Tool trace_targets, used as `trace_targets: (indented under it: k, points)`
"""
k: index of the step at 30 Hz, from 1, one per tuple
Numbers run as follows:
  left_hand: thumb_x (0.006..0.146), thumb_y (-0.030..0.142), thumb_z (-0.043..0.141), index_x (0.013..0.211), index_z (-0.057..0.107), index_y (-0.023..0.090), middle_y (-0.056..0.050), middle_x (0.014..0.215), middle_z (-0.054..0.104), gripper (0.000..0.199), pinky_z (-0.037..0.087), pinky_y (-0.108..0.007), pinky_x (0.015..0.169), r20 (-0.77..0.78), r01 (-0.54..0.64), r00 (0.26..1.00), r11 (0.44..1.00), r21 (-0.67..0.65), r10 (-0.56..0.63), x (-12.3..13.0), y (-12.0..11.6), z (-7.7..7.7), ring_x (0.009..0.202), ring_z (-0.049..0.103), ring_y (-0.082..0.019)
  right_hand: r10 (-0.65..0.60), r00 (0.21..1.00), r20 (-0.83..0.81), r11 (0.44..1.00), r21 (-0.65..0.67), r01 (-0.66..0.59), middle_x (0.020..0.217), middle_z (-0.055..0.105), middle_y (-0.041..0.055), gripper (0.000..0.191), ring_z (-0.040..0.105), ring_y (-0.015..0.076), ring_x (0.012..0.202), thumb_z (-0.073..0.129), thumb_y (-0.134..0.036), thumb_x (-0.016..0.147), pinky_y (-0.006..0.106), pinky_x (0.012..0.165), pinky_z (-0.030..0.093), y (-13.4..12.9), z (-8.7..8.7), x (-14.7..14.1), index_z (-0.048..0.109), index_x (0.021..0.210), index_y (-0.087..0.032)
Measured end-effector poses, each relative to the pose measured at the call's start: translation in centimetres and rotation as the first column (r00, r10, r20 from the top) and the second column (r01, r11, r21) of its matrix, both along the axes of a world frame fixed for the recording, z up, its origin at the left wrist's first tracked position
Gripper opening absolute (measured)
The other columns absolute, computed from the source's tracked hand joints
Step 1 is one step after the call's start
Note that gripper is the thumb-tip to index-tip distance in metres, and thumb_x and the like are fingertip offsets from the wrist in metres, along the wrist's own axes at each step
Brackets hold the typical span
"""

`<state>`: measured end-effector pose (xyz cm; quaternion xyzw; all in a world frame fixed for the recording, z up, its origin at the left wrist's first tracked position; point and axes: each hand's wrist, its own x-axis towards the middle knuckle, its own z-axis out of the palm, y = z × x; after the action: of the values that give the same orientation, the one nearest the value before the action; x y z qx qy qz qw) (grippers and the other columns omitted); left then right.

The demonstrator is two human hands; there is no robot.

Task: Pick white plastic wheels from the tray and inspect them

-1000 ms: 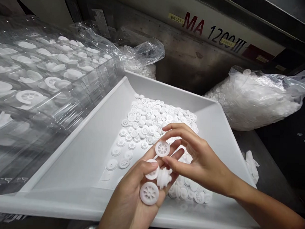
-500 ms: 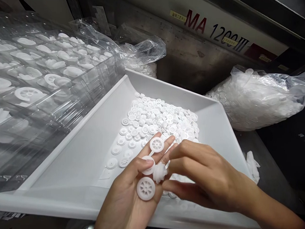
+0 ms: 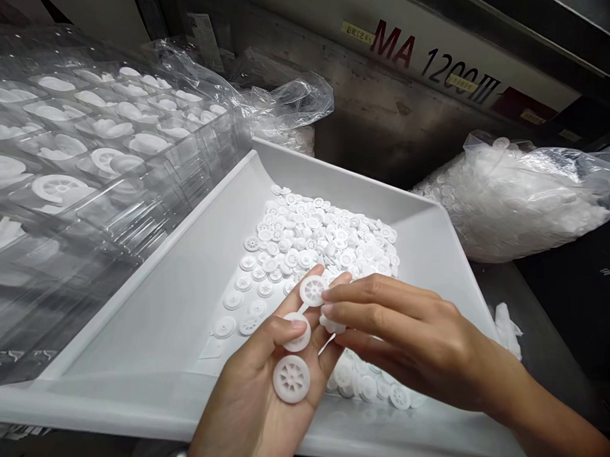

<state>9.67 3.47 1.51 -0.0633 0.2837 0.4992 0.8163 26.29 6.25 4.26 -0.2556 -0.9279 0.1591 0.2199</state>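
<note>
My left hand [image 3: 274, 374] is palm up over the tray, its thumb pressing a chain of white plastic discs [image 3: 292, 379] against the palm and fingers. The discs are joined by thin links, and the end ones have spoke-like openings. My right hand [image 3: 421, 346] pinches a small white ruffled piece [image 3: 332, 324] beside the left fingers, and its index fingertip touches the edge of the top disc [image 3: 313, 291]. Beneath both hands, many loose white discs [image 3: 335, 236] lie heaped in the white tray [image 3: 193, 264].
Stacked clear plastic trays [image 3: 151, 176] with white parts in their cups stand at the left. A clear bag of white parts [image 3: 531, 203] sits at the right, another bag [image 3: 289, 114] behind the tray. A machine panel [image 3: 441, 66] crosses the back.
The ruffled piece has moved up and right from the left palm, within my right fingers. My right fingers now reach the top disc, and more discs show below my right hand.
</note>
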Motion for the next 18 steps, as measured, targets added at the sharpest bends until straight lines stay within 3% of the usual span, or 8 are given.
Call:
trace_targets:
  k: [7, 13, 18]
  points:
    - [0.080, 0.011, 0.054, 0.128, 0.059, 0.023, -0.008, 0.117, 0.069, 0.050, 0.048, -0.040, 0.103, 0.006, -0.038, 0.999, 0.999, -0.013, 0.038, 0.0, 0.0, -0.1, 0.117, 0.061, -0.026, -0.019, 0.997, -0.081, 0.994, -0.110, 0.010, 0.120, 0.067, 0.0098, 0.033, 0.062, 0.0168, 0.114, 0.059, -0.010, 0.092, 0.028, 0.100, 0.052, -0.1, 0.2, 0.4, 0.056, 0.124, -0.015]
    - [0.078, 0.009, 0.052, 0.135, 0.051, 0.016, -0.013, 0.122, 0.066, 0.057, 0.053, -0.042, 0.097, 0.016, -0.089, 0.996, 0.996, -0.015, 0.089, 0.0, 0.2, 0.1, 0.119, 0.059, -0.028, -0.210, 0.964, -0.164, 0.970, -0.155, 0.185, 0.116, 0.069, 0.0047, 0.015, 0.064, 0.0133, 0.108, 0.066, -0.012, 0.087, 0.024, 0.091, 0.054, 0.4, 0.1, 0.3, 0.061, 0.100, -0.017]
    - [0.078, 0.010, 0.050, 0.139, 0.045, 0.011, -0.019, 0.126, 0.064, 0.061, 0.055, -0.044, 0.094, 0.000, -0.098, 0.995, 0.994, -0.049, 0.098, -0.1, 0.3, 0.4, 0.120, 0.058, -0.031, -0.215, 0.969, -0.123, 0.969, -0.148, 0.196, 0.109, 0.070, 0.0060, 0.008, 0.064, 0.0149, 0.105, 0.069, -0.019, 0.087, 0.029, 0.091, 0.051, 1.0, -0.1, 0.2, 0.061, 0.090, -0.017]
